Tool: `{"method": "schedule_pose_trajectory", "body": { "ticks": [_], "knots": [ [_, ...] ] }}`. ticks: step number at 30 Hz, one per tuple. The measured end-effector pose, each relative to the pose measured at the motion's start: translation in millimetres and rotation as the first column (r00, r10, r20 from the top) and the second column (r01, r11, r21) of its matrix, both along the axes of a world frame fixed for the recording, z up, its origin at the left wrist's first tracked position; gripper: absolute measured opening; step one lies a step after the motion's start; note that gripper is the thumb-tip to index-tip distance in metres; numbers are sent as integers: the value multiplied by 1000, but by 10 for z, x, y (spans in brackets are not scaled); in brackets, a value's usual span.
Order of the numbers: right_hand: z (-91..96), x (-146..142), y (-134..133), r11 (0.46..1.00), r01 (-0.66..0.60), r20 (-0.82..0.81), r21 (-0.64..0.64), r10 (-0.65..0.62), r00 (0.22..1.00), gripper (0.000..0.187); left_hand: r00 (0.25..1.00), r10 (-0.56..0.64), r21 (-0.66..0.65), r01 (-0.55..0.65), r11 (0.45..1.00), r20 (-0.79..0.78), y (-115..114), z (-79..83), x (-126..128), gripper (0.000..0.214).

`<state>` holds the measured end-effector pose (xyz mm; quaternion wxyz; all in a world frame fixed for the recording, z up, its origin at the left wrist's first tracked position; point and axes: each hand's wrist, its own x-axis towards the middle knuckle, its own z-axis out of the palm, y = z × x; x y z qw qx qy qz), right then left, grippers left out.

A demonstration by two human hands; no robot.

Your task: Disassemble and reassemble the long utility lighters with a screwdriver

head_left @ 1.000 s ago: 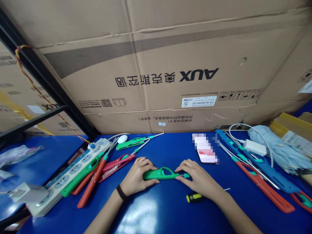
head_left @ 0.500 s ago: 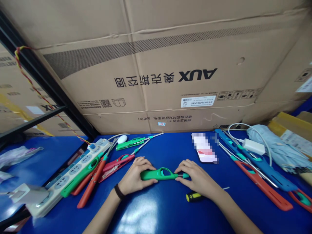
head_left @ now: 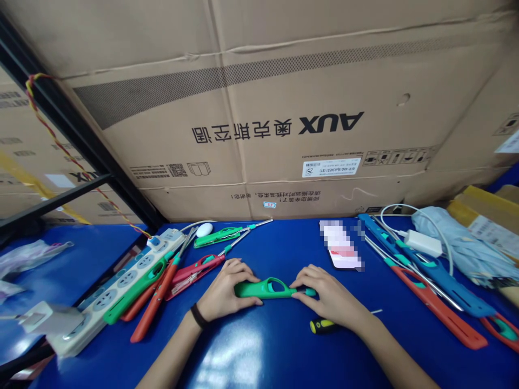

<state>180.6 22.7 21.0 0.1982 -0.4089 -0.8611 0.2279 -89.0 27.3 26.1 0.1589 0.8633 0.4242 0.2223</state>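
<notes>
A green long-nosed utility lighter (head_left: 263,289) lies nearly level across the blue table (head_left: 259,351) in front of me. My left hand (head_left: 224,290) is closed around its green body at the left end. My right hand (head_left: 324,292) grips the slim nozzle end, with the teal tip showing between the fingers. A black wristband circles my left wrist. Just below my right hand lies a yellow-and-black screwdriver handle (head_left: 322,326).
More lighters in green, red and orange lie left beside a white power strip (head_left: 121,286). To the right are a blurred phone (head_left: 340,251), red and blue lighters, a white charger (head_left: 419,243) and a pale blue folded umbrella (head_left: 458,240). Large cardboard boxes stand behind the table.
</notes>
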Motion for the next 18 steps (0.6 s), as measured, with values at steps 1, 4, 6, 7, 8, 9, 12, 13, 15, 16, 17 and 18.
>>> {"method": "schedule_pose_trajectory", "body": {
  "ticks": [1, 4, 6, 7, 8, 9, 12, 13, 15, 16, 17, 18],
  "knots": [
    [10, 1, -3, 1000, 0, -5, 0, 0, 1000, 15, 1000, 2, -4, -2, 1000, 8, -1, -4, 2, 35],
    [39, 6, -5, 1000, 5, -9, 0, -5, 1000, 14, 1000, 7, -12, -7, 1000, 23, -3, -11, 11, 35],
    [47, 14, 1, 1000, 7, 3, -6, -7, 1000, 14, 1000, 4, -14, -4, 1000, 14, -4, -9, 15, 34],
    [46, 19, 4, 1000, 7, 11, -11, -7, 1000, 14, 1000, 2, -16, -2, 1000, 7, -4, -8, 15, 34],
    [42, 23, 8, 1000, 6, 18, -16, -5, 1000, 14, 1000, -1, -19, 1, 1000, 0, -3, -6, 14, 34],
    [36, 27, 12, 1000, 3, 22, -20, -3, 1000, 14, 1000, -5, -23, 5, 1000, -6, -2, -5, 12, 34],
    [12, 31, 22, 1000, -3, 18, -23, 4, 1000, 16, 1000, -13, -41, 13, 999, -18, 7, -7, 3, 35],
    [4, 30, 25, 1000, -4, 15, -22, 4, 1000, 16, 1000, -13, -46, 12, 999, -21, 11, -10, -1, 35],
    [-10, 26, 31, 1000, -2, 11, -19, 3, 1000, 17, 1000, -6, -52, 5, 999, -25, 21, -16, -6, 36],
    [-17, 24, 33, 1000, -1, 7, -17, 1, 1000, 17, 1000, -1, -53, 0, 999, -25, 26, -20, -8, 37],
    [-26, 22, 34, 1000, 2, 4, -14, -2, 1000, 18, 1000, 3, -54, -5, 999, -24, 30, -22, -10, 38],
    [-35, 21, 34, 1000, 5, -2, -12, -5, 1000, 18, 1000, 6, -55, -7, 998, -20, 34, -25, -13, 39]
  ]
}}
